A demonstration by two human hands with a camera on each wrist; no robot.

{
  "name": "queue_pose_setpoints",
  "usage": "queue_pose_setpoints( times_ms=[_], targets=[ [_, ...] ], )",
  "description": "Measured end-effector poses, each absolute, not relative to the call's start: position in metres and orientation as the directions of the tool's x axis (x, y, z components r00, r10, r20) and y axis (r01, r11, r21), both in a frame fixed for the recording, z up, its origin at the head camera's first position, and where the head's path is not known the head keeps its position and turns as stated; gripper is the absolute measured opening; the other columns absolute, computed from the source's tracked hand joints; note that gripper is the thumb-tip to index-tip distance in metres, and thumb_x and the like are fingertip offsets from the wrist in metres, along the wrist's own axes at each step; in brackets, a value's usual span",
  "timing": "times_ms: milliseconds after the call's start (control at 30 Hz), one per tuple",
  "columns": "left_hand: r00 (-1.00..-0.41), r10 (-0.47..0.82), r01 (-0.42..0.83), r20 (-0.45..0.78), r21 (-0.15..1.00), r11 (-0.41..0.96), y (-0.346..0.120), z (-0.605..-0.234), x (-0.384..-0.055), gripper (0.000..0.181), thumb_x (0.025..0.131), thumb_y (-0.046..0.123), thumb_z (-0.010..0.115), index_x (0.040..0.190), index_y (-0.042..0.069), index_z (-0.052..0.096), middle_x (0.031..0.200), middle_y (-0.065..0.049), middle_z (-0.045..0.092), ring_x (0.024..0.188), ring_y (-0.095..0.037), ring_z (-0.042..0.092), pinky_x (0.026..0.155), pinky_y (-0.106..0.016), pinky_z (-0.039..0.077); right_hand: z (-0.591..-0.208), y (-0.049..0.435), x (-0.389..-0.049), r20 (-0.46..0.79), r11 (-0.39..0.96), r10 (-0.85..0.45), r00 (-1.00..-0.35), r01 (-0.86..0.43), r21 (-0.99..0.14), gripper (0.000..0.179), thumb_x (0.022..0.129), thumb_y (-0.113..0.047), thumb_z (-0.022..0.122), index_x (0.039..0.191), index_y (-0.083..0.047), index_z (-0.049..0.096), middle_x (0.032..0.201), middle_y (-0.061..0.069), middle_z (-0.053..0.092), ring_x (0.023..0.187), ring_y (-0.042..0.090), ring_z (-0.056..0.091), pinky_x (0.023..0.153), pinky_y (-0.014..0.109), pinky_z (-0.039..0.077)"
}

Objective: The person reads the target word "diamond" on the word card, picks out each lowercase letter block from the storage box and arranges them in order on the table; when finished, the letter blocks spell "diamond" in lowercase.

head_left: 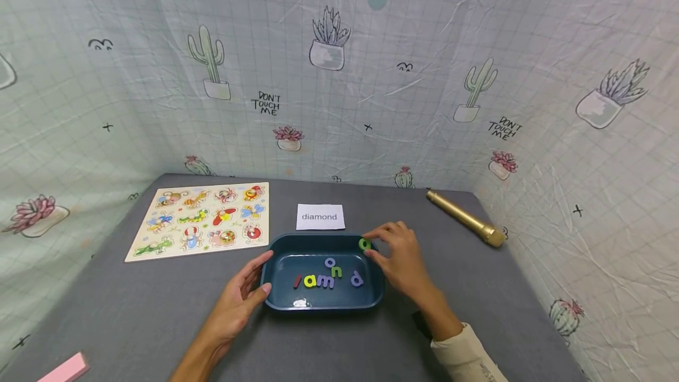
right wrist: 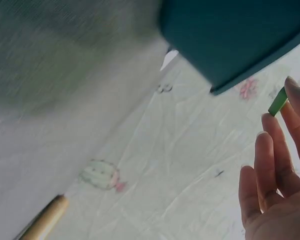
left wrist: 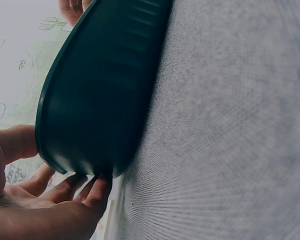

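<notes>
- The right hand (head_left: pixel 405 261) pinches a green letter (head_left: pixel 364 244) between thumb and fingertips; from the right wrist it shows edge-on, a thin slab, with the other fingers loosely bent. It has a hole in it, but I can't tell which letter it is.
- That piece sits at the tray's far right corner, apparently raised off the floor of it. I'd judge it light and stiff, not fragile, but small enough to slip; its outer edges give the best hold.
- The left hand (head_left: pixel 233 305) grips the left end of the blue tray (head_left: pixel 339 299), thumb at the rim, fingers curved against the outer wall. The tray looks rigid and its glossy finish may be slick, so the ends under the lip seem the place to grasp it.
- Inside lie a dark red letter (head_left: pixel 297 281), yellow "a" (head_left: pixel 310 280), purple "m" (head_left: pixel 326 281), green "n" (head_left: pixel 336 272), purple "o" (head_left: pixel 330 262) and, off to the right, purple "d" (head_left: pixel 356 279).
- Just beyond the tray, a card (head_left: pixel 320 226) reads "diamond".
- Farther out: an insect board (head_left: pixel 207 199) on the left, a gold cylinder (head_left: pixel 458 213) on the right.
</notes>
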State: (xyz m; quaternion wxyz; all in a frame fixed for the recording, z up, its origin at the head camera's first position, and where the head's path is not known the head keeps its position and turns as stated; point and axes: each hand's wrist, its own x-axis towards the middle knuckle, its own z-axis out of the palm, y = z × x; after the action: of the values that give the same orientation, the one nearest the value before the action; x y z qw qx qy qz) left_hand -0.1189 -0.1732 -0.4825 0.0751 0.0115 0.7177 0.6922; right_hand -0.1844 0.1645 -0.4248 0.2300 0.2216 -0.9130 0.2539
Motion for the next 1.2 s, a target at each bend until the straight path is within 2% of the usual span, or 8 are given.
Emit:
queue_pose_setpoints(
  times_ms=[167,433,567,800,1000,1200],
  targets=[
    [-0.989,0.122,-0.075,-0.079,0.996,0.041,-0.174,-0.483,-0.120,0.062,0.107,0.005,0.060,0.163,0.018,0.039,0.176,-0.008,0.026,0.165,-0.038,0.018,0.134,-0.063,0.009,-0.429,0.181,-0.192,0.521,0.794,-0.274,-0.808,-0.496,-0.352,0.030,0.082,-0.013,0.093,0.109,-0.016,0.082,0.105,0.006,0.074,0.100,0.026,0.061,0.085,0.043,0.045],
    [-0.990,0.115,-0.077,-0.081,0.996,0.039,-0.173,-0.483,-0.120,0.062,0.106,0.004,0.060,0.163,0.018,0.039,0.175,-0.007,0.028,0.165,-0.036,0.019,0.134,-0.063,0.009,-0.440,0.199,-0.201,0.493,0.815,-0.250,-0.834,-0.456,-0.357,0.031,0.079,-0.009,0.094,0.106,-0.013,0.082,0.104,0.009,0.074,0.096,0.027,0.062,0.091,0.054,0.049],
    [-0.990,0.112,-0.077,-0.081,0.996,0.040,-0.173,-0.483,-0.120,0.062,0.106,0.004,0.061,0.162,0.018,0.040,0.175,-0.008,0.028,0.165,-0.037,0.019,0.134,-0.063,0.009,-0.445,0.205,-0.205,0.455,0.837,-0.233,-0.860,-0.415,-0.357,0.029,0.078,-0.008,0.094,0.104,-0.012,0.082,0.106,0.011,0.075,0.100,0.031,0.064,0.094,0.057,0.050],
    [-0.990,0.120,-0.073,-0.076,0.997,0.031,-0.174,-0.483,-0.120,0.062,0.106,0.005,0.061,0.163,0.018,0.039,0.176,-0.009,0.027,0.165,-0.037,0.018,0.134,-0.063,0.008,-0.450,0.216,-0.212,0.398,0.873,-0.230,-0.888,-0.369,-0.320,0.029,0.077,-0.009,0.094,0.103,-0.012,0.083,0.106,0.011,0.077,0.097,0.031,0.065,0.089,0.055,0.050],
    [-0.989,0.131,-0.058,-0.061,0.998,0.025,-0.175,-0.484,-0.119,0.062,0.106,0.005,0.061,0.163,0.016,0.039,0.176,-0.010,0.027,0.165,-0.038,0.018,0.134,-0.064,0.009,-0.454,0.225,-0.217,0.304,0.904,-0.216,-0.928,-0.308,-0.297,0.027,0.080,-0.008,0.093,0.104,-0.014,0.083,0.106,0.008,0.078,0.100,0.033,0.065,0.092,0.056,0.053],
    [-0.989,0.118,-0.082,-0.085,0.996,0.037,-0.174,-0.484,-0.119,0.062,0.106,0.005,0.061,0.162,0.019,0.040,0.176,-0.008,0.027,0.165,-0.037,0.018,0.134,-0.063,0.010,-0.456,0.230,-0.219,0.216,0.918,-0.206,-0.954,-0.265,-0.296,0.026,0.081,-0.009,0.091,0.105,-0.014,0.082,0.105,0.007,0.079,0.099,0.032,0.065,0.088,0.054,0.055]
  ],
)
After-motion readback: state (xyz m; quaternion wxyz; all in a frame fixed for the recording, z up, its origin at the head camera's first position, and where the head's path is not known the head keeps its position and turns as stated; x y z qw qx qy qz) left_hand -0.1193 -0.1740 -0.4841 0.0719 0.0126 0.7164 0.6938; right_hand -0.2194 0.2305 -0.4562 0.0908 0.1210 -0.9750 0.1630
